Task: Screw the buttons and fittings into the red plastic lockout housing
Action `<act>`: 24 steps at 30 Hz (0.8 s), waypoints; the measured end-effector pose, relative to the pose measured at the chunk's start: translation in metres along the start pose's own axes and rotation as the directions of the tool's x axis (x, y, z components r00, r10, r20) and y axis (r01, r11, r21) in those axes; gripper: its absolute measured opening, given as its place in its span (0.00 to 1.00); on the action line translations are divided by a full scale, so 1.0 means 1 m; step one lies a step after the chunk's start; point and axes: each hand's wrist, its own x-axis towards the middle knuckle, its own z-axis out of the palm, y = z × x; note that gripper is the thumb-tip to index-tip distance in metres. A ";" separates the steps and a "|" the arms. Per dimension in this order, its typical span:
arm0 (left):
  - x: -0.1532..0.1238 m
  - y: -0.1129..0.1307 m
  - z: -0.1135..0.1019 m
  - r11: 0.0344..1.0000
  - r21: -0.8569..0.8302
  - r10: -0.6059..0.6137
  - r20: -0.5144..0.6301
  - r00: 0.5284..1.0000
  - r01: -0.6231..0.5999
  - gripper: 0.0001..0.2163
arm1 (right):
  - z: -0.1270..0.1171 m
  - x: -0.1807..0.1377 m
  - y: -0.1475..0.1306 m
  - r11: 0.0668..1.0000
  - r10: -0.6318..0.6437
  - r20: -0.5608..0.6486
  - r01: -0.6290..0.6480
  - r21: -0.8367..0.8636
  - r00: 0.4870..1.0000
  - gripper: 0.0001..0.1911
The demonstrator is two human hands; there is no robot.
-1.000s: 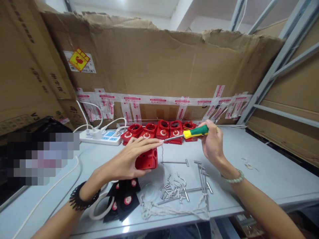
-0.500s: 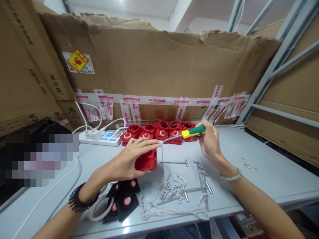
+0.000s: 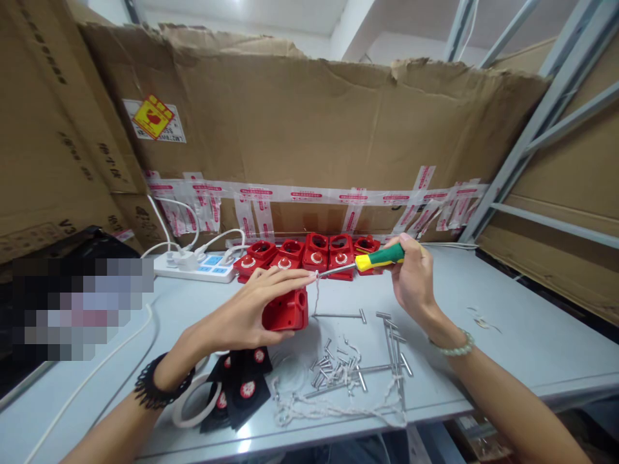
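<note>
My left hand point(image 3: 254, 309) grips a hollow red plastic housing point(image 3: 293, 309), its open side facing me, with the fingers laid over its top. In my right hand point(image 3: 414, 277) is a screwdriver point(image 3: 380, 258) with a green and yellow handle, held nearly level. Its shaft points left and the tip meets my left fingertips. A thin white cord hangs down from that spot to a metal T-shaped rod point(image 3: 338, 316) on the table. What the tip touches is too small to make out.
Several red housings point(image 3: 316, 258) stand in a row by the cardboard point(image 3: 309, 129). A white power strip point(image 3: 193, 267) lies left of them. Nearer me are loose screws point(image 3: 324, 370), more T-rods point(image 3: 394, 348), tangled cord point(image 3: 333, 412), black pieces point(image 3: 249, 393) and a white ring point(image 3: 193, 412).
My right hand and the screwdriver have shifted slightly right. The red housing has turned or moved a little to the right in my left hand, which keeps its grip.
</note>
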 end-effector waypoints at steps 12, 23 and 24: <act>-0.001 -0.001 -0.001 1.000 -0.007 -0.006 0.009 1.000 0.006 0.35 | -0.002 0.003 -0.006 0.999 -0.019 -0.041 0.021 0.038 0.999 0.16; -0.001 0.001 0.001 1.000 -0.029 0.014 0.028 1.000 -0.013 0.36 | 0.001 0.001 0.003 0.997 0.052 -0.008 -0.052 0.051 0.999 0.17; -0.001 0.001 0.001 0.999 -0.030 0.014 0.027 1.000 -0.013 0.36 | 0.001 0.001 0.004 0.997 0.060 -0.006 -0.060 0.052 0.998 0.17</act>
